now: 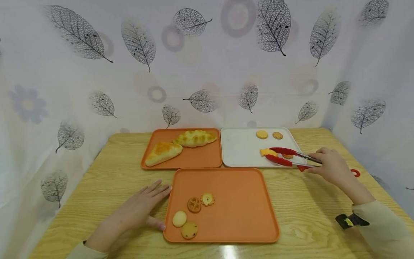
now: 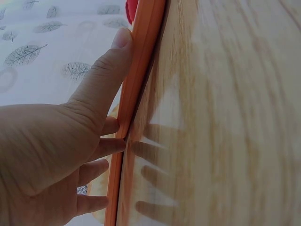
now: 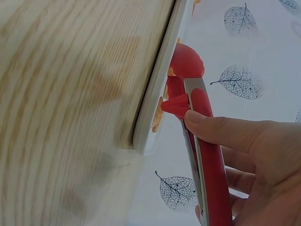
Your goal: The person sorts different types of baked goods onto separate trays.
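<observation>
My right hand (image 1: pixel 333 167) grips a pair of red-tipped tongs (image 1: pixel 281 161) over the white tray (image 1: pixel 239 147). Between the tong tips sits a yellow, square-ended biscuit (image 1: pixel 267 152); how firmly it is pinched I cannot tell. A brown cookie (image 1: pixel 287 156) lies partly hidden behind the tongs. In the right wrist view the thumb presses along the tongs' handle (image 3: pixel 211 174). With fingers spread, my left hand (image 1: pixel 136 208) touches the left edge of the front orange tray (image 1: pixel 239 208). Its thumb and fingertips meet the tray's rim in the left wrist view.
The front tray carries a pretzel-shaped cookie (image 1: pixel 194 204), a flower-shaped cookie (image 1: pixel 207 199), a pale round cookie (image 1: pixel 179 218) and a spotted cookie (image 1: pixel 189 230). Two breads lie on the back orange tray (image 1: pixel 197 158). Two round cookies sit at the white tray's back. A patterned curtain (image 1: pixel 207 72) hangs behind.
</observation>
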`<state>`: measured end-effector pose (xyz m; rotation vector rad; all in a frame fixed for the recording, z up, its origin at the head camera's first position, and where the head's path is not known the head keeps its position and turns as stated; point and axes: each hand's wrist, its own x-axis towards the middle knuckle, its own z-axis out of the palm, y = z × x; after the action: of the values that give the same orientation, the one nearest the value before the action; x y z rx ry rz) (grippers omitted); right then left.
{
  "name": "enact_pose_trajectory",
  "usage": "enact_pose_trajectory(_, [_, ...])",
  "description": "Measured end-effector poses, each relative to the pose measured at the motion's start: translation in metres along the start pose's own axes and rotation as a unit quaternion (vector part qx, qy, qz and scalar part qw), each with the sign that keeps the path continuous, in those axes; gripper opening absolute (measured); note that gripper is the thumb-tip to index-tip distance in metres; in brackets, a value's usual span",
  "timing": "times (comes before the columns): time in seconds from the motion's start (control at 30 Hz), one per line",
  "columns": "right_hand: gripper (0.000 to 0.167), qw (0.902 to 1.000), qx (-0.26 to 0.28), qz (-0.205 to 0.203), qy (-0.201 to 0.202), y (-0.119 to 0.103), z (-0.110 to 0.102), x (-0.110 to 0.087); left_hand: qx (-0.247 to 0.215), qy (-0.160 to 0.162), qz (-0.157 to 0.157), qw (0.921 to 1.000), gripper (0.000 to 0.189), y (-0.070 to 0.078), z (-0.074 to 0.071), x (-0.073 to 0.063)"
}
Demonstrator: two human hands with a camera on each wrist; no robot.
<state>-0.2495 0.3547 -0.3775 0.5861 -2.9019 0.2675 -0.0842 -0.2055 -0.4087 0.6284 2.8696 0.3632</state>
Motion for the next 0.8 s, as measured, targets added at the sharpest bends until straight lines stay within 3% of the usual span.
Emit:
enact_pose_trajectory(0.43, [0.062, 0.9999, -0.003, 0.002, 0.017, -0.007, -0.002, 0.002, 0.001, 0.002, 0.003, 1.0, 0.11, -0.001, -0.001, 0.0])
enact_pose_trajectory(0.8, [0.058, 0.9948, 0.029, -0.062, 0.075, -0.035, -0.005, -0.004, 0.011, 0.012, 0.017, 0.9997, 0.109, -0.002, -0.004, -0.001])
